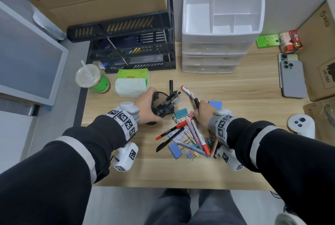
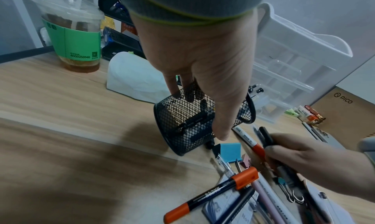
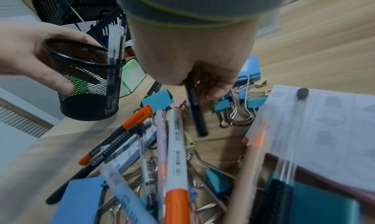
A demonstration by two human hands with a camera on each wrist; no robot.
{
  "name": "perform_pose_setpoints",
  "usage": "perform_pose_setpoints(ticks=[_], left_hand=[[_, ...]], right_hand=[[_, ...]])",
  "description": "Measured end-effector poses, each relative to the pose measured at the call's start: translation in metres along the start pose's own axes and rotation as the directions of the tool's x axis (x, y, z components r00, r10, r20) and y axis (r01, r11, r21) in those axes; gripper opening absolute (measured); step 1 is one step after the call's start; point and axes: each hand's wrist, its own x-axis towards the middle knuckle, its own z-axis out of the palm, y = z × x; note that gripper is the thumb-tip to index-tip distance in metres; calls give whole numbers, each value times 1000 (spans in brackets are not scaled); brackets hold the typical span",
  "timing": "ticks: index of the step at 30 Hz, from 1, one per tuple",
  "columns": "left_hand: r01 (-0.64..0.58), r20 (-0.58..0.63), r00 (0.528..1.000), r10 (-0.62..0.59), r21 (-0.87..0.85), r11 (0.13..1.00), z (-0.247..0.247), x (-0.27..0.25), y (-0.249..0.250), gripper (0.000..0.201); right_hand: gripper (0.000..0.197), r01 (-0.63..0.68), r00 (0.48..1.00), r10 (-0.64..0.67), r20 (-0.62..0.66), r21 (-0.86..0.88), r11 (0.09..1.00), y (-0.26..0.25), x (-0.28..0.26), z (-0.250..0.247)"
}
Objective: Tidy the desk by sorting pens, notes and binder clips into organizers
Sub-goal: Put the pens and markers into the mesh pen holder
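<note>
My left hand point(image 1: 151, 105) grips a black mesh pen cup point(image 1: 161, 106), tilted toward the right, with several pens sticking out of it. The cup point(image 2: 182, 123) is held between thumb and fingers in the left wrist view. My right hand point(image 1: 199, 109) is curled round a black pen point(image 1: 196, 102) just right of the cup; the pen point(image 3: 196, 115) points down over the pile. Below it lies a pile of pens, markers, binder clips and note pads point(image 1: 190, 139). A red-capped marker point(image 1: 186, 90) and a blue note pad point(image 1: 215, 105) lie near the right hand.
A white drawer organizer point(image 1: 223, 7) with open top compartments stands at the back, and a black tray rack point(image 1: 130, 52) to its left. A drink cup point(image 1: 90, 78) and tissue pack point(image 1: 132, 85) sit left of the pen cup. Phones point(image 1: 291, 78) and a white controller point(image 1: 301, 125) lie at the right.
</note>
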Motion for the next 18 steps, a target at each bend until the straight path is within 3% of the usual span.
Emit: perform_pose_setpoints(ticks=[4, 7, 10, 14, 18], left_hand=[[3, -20, 1000, -3, -9, 1000, 1, -4, -1, 104], [21, -29, 999, -21, -13, 1000, -3, -8, -3, 105], [59, -51, 997, -60, -26, 998, -9, -15, -15, 104], [79, -59, 995, -81, -41, 996, -12, -26, -29, 103], [93, -82, 992, -96, -40, 995, -9, -37, -41, 105]], right_hand=[[15, 182, 983, -182, 15, 38, 983, -3, -5, 0], [2, 329, 938, -332, 95, 49, 943, -15, -19, -12], [5, 404, 908, -405, 107, 35, 914, -28, -30, -16], [4, 518, 846, -482, 226, -137, 844, -41, -40, -10], [24, 614, 788, -531, 311, -326, 719, -62, -48, 7]])
